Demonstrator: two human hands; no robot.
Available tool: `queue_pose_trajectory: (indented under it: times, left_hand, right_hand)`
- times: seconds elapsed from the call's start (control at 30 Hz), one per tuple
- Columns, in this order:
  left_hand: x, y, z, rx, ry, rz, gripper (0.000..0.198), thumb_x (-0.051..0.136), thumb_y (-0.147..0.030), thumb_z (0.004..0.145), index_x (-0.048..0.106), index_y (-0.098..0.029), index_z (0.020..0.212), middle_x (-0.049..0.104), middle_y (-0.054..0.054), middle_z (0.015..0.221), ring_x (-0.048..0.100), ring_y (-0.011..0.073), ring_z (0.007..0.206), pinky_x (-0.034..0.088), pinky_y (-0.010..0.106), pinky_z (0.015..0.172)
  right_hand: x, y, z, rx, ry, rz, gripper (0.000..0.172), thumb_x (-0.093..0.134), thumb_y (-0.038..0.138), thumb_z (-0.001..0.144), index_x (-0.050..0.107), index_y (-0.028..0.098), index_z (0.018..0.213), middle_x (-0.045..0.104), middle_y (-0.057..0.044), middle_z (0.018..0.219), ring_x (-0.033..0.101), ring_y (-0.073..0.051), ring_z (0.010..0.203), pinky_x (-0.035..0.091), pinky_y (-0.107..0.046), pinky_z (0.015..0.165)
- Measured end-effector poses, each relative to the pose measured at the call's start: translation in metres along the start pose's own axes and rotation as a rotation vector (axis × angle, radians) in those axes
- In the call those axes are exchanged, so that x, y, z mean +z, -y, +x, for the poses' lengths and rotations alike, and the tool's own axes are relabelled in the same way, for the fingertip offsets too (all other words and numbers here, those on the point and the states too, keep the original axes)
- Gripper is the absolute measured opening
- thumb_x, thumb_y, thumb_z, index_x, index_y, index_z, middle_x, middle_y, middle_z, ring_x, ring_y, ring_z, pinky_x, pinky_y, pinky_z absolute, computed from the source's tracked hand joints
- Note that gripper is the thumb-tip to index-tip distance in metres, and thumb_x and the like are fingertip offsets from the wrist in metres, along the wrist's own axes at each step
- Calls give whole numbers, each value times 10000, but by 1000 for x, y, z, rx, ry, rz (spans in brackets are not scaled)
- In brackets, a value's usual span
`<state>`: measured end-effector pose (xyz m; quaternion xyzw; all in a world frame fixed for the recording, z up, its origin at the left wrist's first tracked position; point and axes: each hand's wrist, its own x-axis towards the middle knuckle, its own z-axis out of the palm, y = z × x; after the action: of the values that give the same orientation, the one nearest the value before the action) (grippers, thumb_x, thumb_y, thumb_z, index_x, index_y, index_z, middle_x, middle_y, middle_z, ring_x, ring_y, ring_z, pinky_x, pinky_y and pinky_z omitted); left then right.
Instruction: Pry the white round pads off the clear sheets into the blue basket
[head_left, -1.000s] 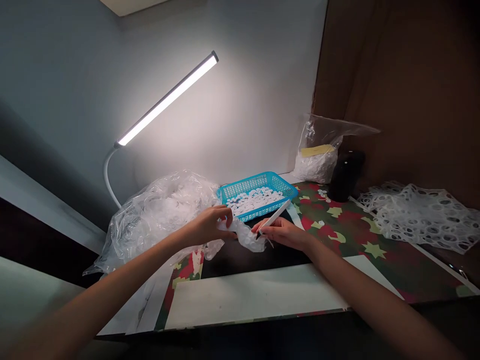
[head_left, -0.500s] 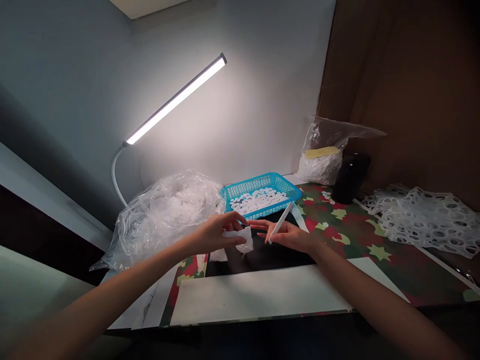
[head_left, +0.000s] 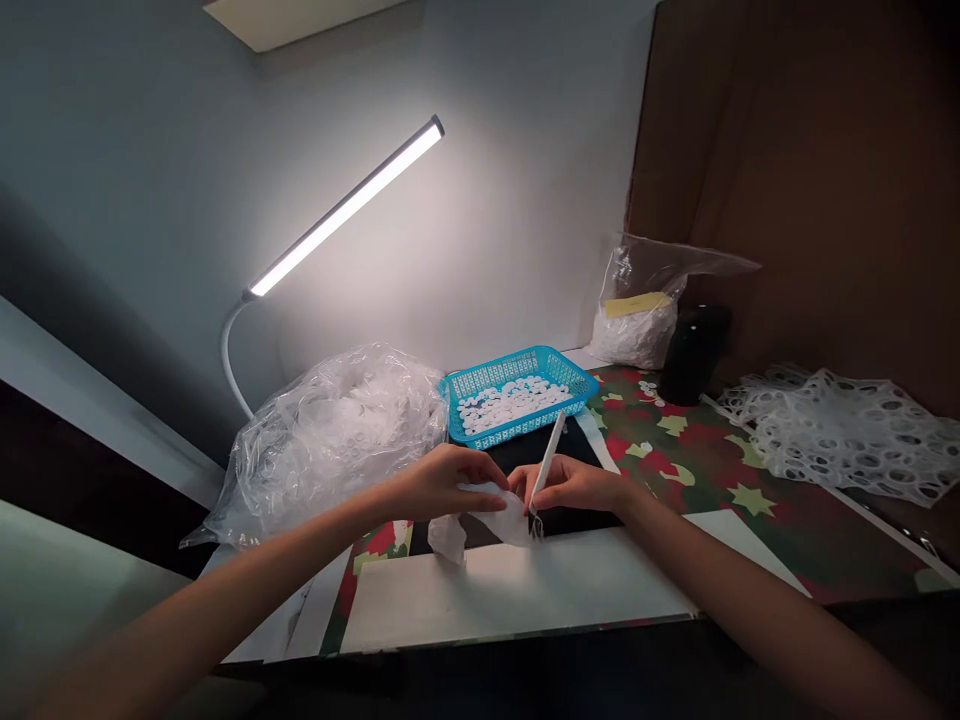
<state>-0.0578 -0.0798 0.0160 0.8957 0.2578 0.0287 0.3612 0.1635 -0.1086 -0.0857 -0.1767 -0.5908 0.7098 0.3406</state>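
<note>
I count two hands [head_left: 506, 485]; one white stylus [head_left: 549, 462] in the right; one plastic scrap [head_left: 499, 512] between them; one blue basket [head_left: 517, 437] beyond them.

Glossy plastic bag [head_left: 330, 440]; blue plastic basket [head_left: 510, 438]

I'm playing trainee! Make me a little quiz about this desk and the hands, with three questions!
1. What does the right hand hold? A: a spoon. B: a white pen-shaped tool. C: a pair of scissors.
2. True or false: the left hand is touching the plastic basket.
3. Fill in the gap: the white round discs lie in a ____ basket.

Key: 1 B; 2 false; 3 blue.
</note>
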Motion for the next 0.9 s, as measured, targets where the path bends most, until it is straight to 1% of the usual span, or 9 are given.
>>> queue_pose_trajectory:
  times: [0.1, 0.27, 0.4, 0.53, 0.6, 0.67, 0.73, 0.8, 0.9]
  left_hand:
    - [-1, 3, 1, 0, -51, 2, 273, 609, -398, 790, 656, -215, 987, 663, 15, 923, 582, 133, 807, 435, 226, 662]
    - [-4, 12, 3, -93, -242, 59, 291, 600, -450, 778, 666, -192, 894, 650, 16, 788, 579, 131, 723, 437, 233, 623]
    - [-5, 16, 4, -115, -281, -5, 290, 614, -456, 760, 634, -171, 809, 661, 19, 820, 585, 126, 711, 455, 249, 646]
    - [-6, 18, 3, -136, -295, 1, 251, 617, -424, 761, 625, -173, 768, 650, 18, 788, 601, 144, 735, 468, 257, 637]
    - [-7, 19, 3, -109, -310, 23, 218, 633, -396, 751, 636, -178, 739, 641, 27, 830, 598, 151, 786, 485, 271, 680]
    - [-9, 19, 3, -53, -321, 64, 175, 656, -353, 738, 652, -181, 710, 623, 35, 892, 589, 147, 824, 486, 286, 751]
    - [-10, 19, 3, -1, -314, 109, 125, 675, -306, 727, 666, -186, 694, 611, 32, 919, 583, 137, 822, 470, 291, 790]
    - [-12, 19, 2, 50, -295, 149, 93, 680, -274, 730, 668, -190, 693, 615, 23, 914, 582, 128, 802, 457, 283, 783]
    - [-12, 16, 0, 122, -274, 174, 91, 663, -266, 759, 640, -184, 726, 629, 14, 891, 586, 122, 801, 449, 266, 765]
  right_hand:
    - [1, 1, 1, 4, -57, -35, 157, 709, 289, 738, 717, 147, 804, 583, -48, 1040, 557, -131, 842, 440, -284, 789]
    - [-1, -1, 4, -1, -176, -90, 187, 704, 303, 747, 702, 145, 845, 601, -33, 931, 552, -120, 774, 432, -261, 722]
    - [-4, -6, 7, -27, -278, -115, 250, 681, 364, 761, 701, 139, 870, 620, -25, 851, 545, -130, 769, 419, -258, 714]
    - [-5, -6, 8, -30, -307, -120, 252, 697, 361, 743, 714, 131, 845, 643, -35, 830, 554, -148, 781, 420, -278, 743]
    - [-5, -6, 7, -37, -315, -109, 236, 708, 347, 734, 719, 130, 826, 655, -42, 851, 557, -154, 810, 416, -280, 767]
    - [-7, -5, 6, -50, -334, -84, 230, 715, 345, 728, 721, 133, 817, 655, -41, 861, 553, -149, 812, 415, -266, 751]
    - [-10, -5, 4, -61, -357, -45, 235, 716, 353, 727, 719, 141, 831, 645, -30, 829, 542, -125, 747, 411, -238, 674]
    - [-13, -4, 2, -62, -367, -1, 241, 717, 360, 726, 717, 149, 844, 629, -19, 780, 522, -99, 664, 389, -215, 588]
    - [-15, -3, -1, -60, -359, 62, 243, 726, 363, 717, 715, 151, 834, 618, -19, 756, 513, -87, 615, 368, -201, 529]
